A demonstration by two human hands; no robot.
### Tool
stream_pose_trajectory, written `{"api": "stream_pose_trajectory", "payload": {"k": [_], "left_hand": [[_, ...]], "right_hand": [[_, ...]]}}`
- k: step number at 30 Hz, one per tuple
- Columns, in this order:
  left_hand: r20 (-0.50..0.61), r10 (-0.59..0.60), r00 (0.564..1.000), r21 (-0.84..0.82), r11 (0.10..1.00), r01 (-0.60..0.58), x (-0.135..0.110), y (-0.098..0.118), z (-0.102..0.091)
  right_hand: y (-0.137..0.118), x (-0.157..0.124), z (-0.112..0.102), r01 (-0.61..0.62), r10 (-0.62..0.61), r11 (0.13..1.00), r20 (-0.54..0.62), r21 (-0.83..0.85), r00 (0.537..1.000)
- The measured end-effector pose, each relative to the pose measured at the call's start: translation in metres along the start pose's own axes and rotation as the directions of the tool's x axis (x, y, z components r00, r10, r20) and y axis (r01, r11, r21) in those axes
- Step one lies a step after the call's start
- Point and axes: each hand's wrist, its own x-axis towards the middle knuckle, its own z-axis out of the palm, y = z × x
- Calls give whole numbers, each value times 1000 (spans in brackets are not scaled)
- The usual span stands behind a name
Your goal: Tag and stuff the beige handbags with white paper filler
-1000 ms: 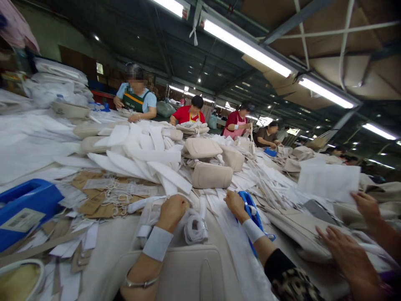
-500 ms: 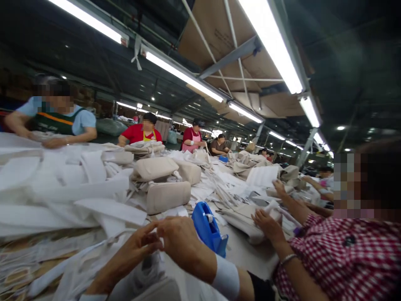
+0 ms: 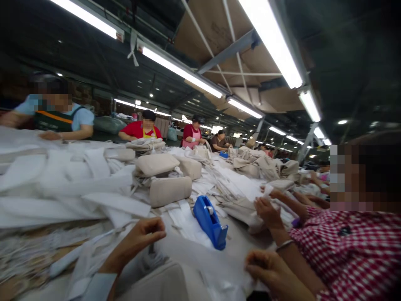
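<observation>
My left hand (image 3: 136, 244) is raised at lower centre, fingers pinched on a thin white fabric strap (image 3: 94, 246), with a pale blue cuff at the wrist. My right hand (image 3: 265, 269) is at the bottom right, pinching the edge of a white cloth panel (image 3: 200, 261) that spans the space between my hands. A blue tape dispenser (image 3: 209, 221) lies just above that cloth. A beige padded piece (image 3: 163, 285) sits at the bottom edge, close to my left wrist.
A co-worker in a red checked shirt (image 3: 354, 246) sits at the right, both hands on beige fabric (image 3: 241, 211). Beige padded blocks (image 3: 171, 191) and long white fabric strips (image 3: 62, 179) cover the long table. Several other workers stand along its far side.
My hands have moved apart, with my right hand shifting from beside the left to the lower right. The white cloth now stretches between them. The view has barely moved.
</observation>
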Motion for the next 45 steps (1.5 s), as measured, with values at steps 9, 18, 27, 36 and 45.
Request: {"api": "stream_pose_trajectory", "payload": {"k": [9,18,27,36,45], "left_hand": [[-53,24,998,-154,988,-32,-6,21,7],[-232,113,966,-347,919,-190,-18,23,-4],[-559,-29,829,435,841,323,-4,-2,-16],[-346,-278,896,680,584,444,0,-34,-10],[-314,-403,859,676,541,501,14,-47,-17]], "right_hand": [[-65,76,89,525,-518,850,121,-35,847],[-97,130,161,552,-601,799,285,237,747],[-75,94,131,-37,-245,803,386,594,889],[-11,73,24,176,-186,959,21,223,982],[11,108,83,217,-212,976,352,27,911]]}}
